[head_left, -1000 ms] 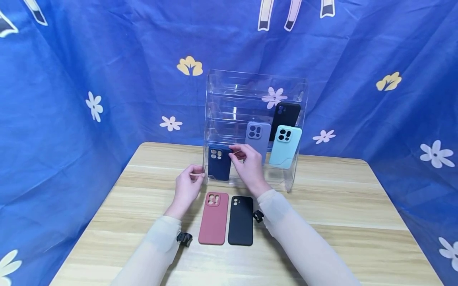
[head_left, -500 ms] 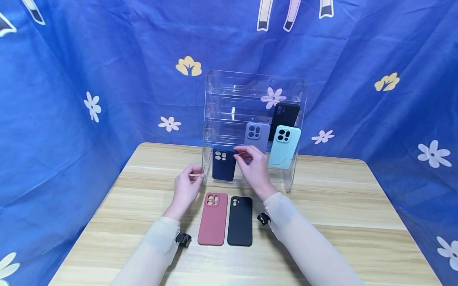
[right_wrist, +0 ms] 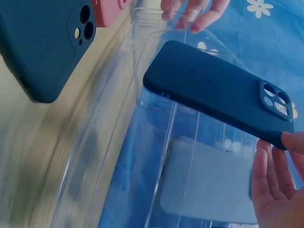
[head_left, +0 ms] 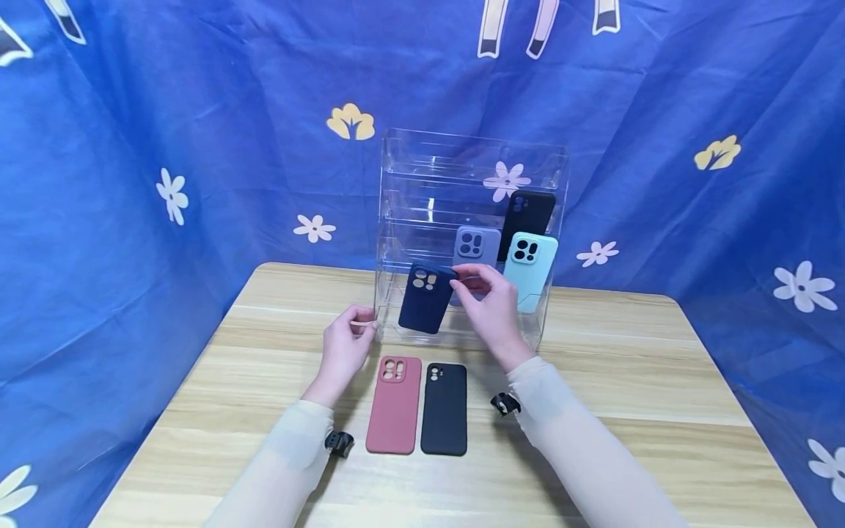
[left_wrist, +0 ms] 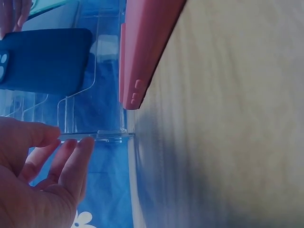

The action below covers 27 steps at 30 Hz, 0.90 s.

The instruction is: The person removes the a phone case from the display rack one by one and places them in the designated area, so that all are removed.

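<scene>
My right hand (head_left: 491, 312) pinches a dark blue phone case (head_left: 425, 304) at its upper right corner, between thumb and fingertips. The case leans to the right in front of the lowest tier of a clear plastic display stand (head_left: 449, 178); in the right wrist view the dark blue case (right_wrist: 204, 88) slants across the stand's clear ledges. My left hand (head_left: 346, 346) grips the stand's lower left side; in the left wrist view the thumb and fingers meet at the edge of its side panel (left_wrist: 102, 136).
A lavender case (head_left: 477, 242), a light turquoise case (head_left: 530, 275) and a black case (head_left: 531, 211) stand in the stand's right half. A pink case (head_left: 394, 411) and another black case (head_left: 444, 411) lie flat on the wooden table (head_left: 634, 411) before the stand. Blue patterned cloth hangs behind.
The right hand has drawn the dark blue case rightward from the lowest tier's left end and tilted it. The left hand stays on the stand's side.
</scene>
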Tool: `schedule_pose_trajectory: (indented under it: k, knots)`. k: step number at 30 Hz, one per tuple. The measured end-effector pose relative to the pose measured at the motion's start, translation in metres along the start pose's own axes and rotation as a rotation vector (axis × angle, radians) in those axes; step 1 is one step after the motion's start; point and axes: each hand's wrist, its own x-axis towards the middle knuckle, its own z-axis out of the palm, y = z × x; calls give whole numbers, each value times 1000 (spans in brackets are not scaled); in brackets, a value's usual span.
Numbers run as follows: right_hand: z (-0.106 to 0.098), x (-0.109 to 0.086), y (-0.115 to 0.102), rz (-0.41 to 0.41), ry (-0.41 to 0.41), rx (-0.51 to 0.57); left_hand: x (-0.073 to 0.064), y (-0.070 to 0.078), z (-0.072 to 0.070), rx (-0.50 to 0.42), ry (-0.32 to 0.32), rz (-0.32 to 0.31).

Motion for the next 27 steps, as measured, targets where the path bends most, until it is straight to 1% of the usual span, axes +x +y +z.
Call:
schedule_pose_trajectory:
  k: [9,13,19,23,27]
  knots:
    - [-15,-7,2,104,-38,39,-1,-1,0,3,-2,2]
    - [-23,-10,2,130,-57,16,-1,-1,0,7,-3,-2]
    - [-37,-11,2,141,-44,-12,0,0,0,6,-6,1]
    - [-47,-14,5,187,-56,-21,0,1,0,2,-10,-3]
    - [-56,-18,8,227,-68,-40,0,1,0,7,-3,6]
